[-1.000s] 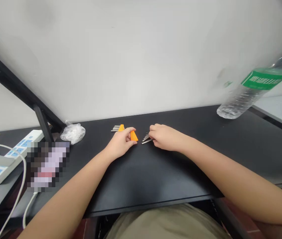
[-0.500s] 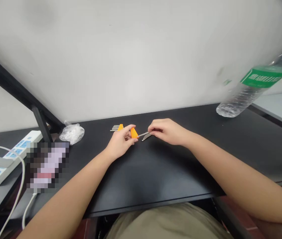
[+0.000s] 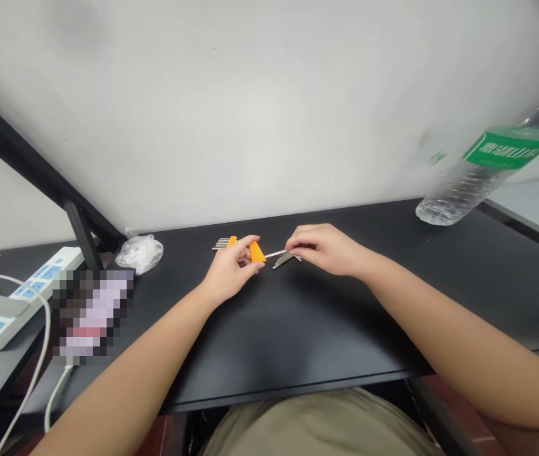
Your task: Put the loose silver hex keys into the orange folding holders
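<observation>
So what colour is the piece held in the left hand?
The piece is orange, seen best in the head view.

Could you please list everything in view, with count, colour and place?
Orange holder: 1, orange, in left hand
Held rod: 1, silver, in right hand
Loose rods: several, silver, by right hand
Second holder: 1, orange, with silver rods, beyond left hand
Bottle: 1, clear, green label, back right
Plastic bag: 1, whitish clear, back left
Power strip: 1, white and blue, left
Cables: at least 2, white, left
Pixelated item: 1, mostly lilac, left
Frame: 1, black, left
Table: 1, black, centre
Wall: 1, pale grey, behind
Floor: 1, red, bottom edge
Clothing: 1, khaki, bottom centre
Left hand: 1, bare, centre
Right hand: 1, bare, centre
Forearms: 2, bare, below
</observation>
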The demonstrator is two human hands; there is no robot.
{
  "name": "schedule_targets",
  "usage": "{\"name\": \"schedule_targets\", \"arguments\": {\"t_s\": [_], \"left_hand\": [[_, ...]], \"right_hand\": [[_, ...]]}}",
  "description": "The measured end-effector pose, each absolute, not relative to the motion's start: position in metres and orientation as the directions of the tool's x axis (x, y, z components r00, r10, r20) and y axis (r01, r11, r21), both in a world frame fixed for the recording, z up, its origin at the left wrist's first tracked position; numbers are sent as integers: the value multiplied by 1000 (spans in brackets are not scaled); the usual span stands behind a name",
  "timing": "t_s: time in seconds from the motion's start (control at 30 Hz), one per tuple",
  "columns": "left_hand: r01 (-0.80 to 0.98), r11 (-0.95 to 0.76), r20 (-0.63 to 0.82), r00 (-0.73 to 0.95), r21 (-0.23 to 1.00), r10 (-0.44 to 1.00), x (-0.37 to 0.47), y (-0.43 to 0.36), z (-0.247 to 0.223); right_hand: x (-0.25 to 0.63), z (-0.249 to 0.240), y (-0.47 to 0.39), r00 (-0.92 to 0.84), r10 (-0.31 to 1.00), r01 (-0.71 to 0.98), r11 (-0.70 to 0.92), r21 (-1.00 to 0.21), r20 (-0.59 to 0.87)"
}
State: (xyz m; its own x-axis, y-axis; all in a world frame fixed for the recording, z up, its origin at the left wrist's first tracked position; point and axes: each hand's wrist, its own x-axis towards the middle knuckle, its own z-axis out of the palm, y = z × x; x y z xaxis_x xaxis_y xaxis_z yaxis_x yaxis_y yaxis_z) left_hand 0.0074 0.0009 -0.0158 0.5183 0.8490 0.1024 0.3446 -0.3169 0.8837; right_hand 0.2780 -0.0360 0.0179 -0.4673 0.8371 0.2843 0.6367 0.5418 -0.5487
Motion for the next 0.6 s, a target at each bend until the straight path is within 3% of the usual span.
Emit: {"name": "schedule_targets", "arguments": {"t_s": [0.17, 0.3, 0.37, 0.47, 0.6], "left_hand": [[333, -319, 112, 516, 887, 849, 13, -4, -15], [286, -324, 116, 561, 902, 820, 18, -10, -14], [264, -327, 116, 590, 907, 799, 18, -11, -14], [293, -378, 128, 617, 878, 776, 16, -10, -15], [404, -537, 162, 668, 741, 726, 14, -8, -15]], "right_hand": [[273, 19, -38, -478, 842, 595, 521, -613, 252], [256, 7, -39, -451, 885, 414, 325, -850, 118], [246, -2, -40, -458, 883, 310, 263, -914, 99], [236, -13, -40, -422, 898, 301, 265, -916, 121], [226, -18, -42, -389, 908, 341, 296, -892, 153]]}}
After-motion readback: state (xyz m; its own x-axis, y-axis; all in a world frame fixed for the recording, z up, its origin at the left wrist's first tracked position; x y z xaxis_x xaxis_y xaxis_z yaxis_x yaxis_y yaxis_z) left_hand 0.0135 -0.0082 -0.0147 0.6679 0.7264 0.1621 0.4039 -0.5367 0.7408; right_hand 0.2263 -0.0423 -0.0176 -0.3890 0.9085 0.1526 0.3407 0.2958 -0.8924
